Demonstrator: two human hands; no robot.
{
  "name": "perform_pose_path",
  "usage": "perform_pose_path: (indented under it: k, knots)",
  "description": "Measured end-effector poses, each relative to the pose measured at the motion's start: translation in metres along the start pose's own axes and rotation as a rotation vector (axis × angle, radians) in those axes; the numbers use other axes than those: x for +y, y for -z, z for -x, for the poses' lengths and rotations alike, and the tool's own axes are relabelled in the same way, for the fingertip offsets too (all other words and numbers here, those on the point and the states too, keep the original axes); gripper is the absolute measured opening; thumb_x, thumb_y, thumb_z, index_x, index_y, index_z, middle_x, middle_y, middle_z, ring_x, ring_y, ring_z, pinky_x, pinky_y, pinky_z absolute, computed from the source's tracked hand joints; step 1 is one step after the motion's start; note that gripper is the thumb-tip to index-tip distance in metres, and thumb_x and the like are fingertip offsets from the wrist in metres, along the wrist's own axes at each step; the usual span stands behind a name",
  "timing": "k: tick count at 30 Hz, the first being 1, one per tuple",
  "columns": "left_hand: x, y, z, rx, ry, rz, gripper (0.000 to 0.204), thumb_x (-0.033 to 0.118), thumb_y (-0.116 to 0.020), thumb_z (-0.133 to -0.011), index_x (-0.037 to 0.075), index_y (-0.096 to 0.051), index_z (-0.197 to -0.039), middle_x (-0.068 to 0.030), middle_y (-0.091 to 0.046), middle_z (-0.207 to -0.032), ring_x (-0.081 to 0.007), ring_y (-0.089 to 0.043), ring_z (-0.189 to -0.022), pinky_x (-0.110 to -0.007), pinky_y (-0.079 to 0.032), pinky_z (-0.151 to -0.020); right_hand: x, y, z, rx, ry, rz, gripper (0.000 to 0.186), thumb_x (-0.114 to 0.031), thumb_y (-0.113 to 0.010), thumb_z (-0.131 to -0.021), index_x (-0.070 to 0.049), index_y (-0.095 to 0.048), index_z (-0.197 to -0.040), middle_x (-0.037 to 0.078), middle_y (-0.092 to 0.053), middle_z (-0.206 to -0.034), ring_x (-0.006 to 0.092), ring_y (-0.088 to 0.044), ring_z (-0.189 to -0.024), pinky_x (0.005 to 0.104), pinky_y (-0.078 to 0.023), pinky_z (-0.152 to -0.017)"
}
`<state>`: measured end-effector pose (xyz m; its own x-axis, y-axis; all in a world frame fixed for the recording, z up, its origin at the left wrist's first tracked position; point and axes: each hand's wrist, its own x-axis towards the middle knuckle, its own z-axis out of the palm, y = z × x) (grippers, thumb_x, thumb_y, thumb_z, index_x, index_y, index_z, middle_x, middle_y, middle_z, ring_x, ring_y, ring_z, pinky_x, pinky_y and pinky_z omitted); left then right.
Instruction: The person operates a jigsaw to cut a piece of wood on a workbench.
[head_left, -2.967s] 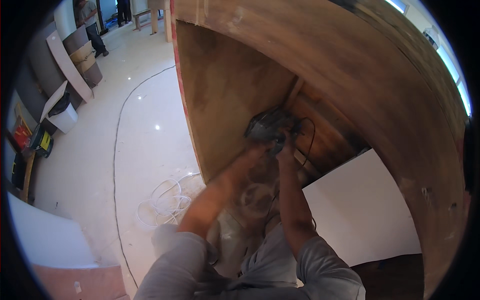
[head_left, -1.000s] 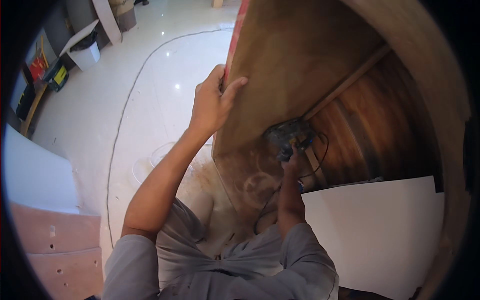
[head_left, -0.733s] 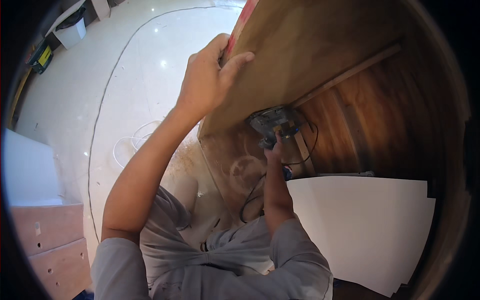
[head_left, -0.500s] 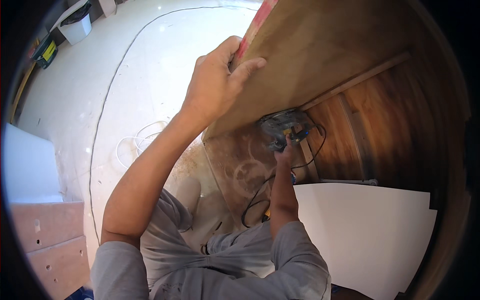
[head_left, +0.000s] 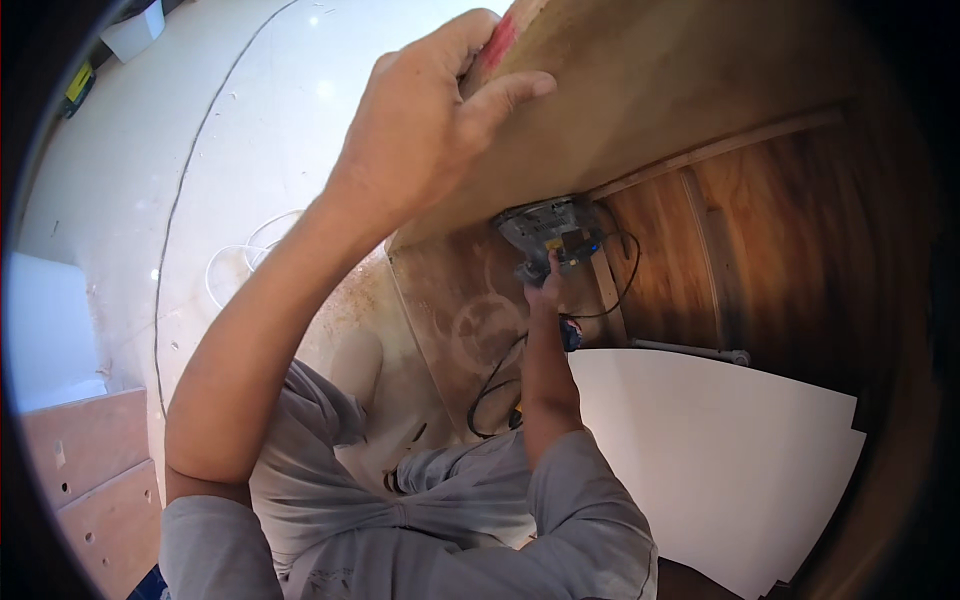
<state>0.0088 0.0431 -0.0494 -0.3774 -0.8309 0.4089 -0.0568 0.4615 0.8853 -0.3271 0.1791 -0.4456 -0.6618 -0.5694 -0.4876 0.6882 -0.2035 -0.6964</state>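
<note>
My left hand (head_left: 415,125) grips the upper edge of a large brown wooden panel (head_left: 640,110). Its thumb lies on the near face, while the fingers curl over the pink-stained edge. Lower down, my right hand (head_left: 543,288) holds a dusty dark power tool (head_left: 552,232) with a black cord. The tool is up against the panel's lower part, above a brown board (head_left: 440,290) marked with dusty rings. My right fingers are mostly hidden behind the tool; only the thumb shows clearly along its body. Which kind of tool it is, I cannot tell.
A white sheet (head_left: 710,440) lies at my right, near wood-grained boards (head_left: 770,240) with battens. The tool's black cord (head_left: 478,405) loops beside my right forearm. Across the pale floor run a long dark cable (head_left: 185,170) and a coiled white cable (head_left: 215,270). Pinkish boards (head_left: 90,440) stand at left.
The view has shifted slightly. My left hand appears higher and nearer, still on the panel's edge. My right hand and the tool appear slightly up and left, with the grip unchanged.
</note>
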Motion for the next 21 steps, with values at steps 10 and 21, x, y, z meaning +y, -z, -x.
perform_pose_path:
  k: [10, 21]
  knots:
    - [-0.009, 0.001, 0.000, -0.026, 0.011, 0.077, 0.030, 0.018, -0.068, -0.088, -0.002, -0.059, -0.109, -0.0061, -0.067, -0.092, -0.0082, -0.061, -0.084, -0.025, -0.050, -0.077, -0.020, 0.006, -0.017, 0.019, -0.077, -0.083, 0.039, -0.028, -0.070, -0.084, -0.009, -0.060, -0.117, 0.007, -0.065, -0.113, 0.0260, -0.061, -0.101, 0.0405, -0.048, -0.090]
    - [0.005, 0.001, 0.005, 0.012, -0.036, 0.150, 0.028, 0.018, -0.068, -0.088, -0.001, -0.060, -0.107, -0.0046, -0.067, -0.087, -0.0068, -0.060, -0.080, -0.024, -0.049, -0.073, 0.005, -0.009, 0.004, 0.035, -0.073, -0.096, 0.039, -0.024, -0.070, -0.085, -0.007, -0.059, -0.118, 0.006, -0.063, -0.116, 0.0255, -0.060, -0.105, 0.0396, -0.047, -0.091]
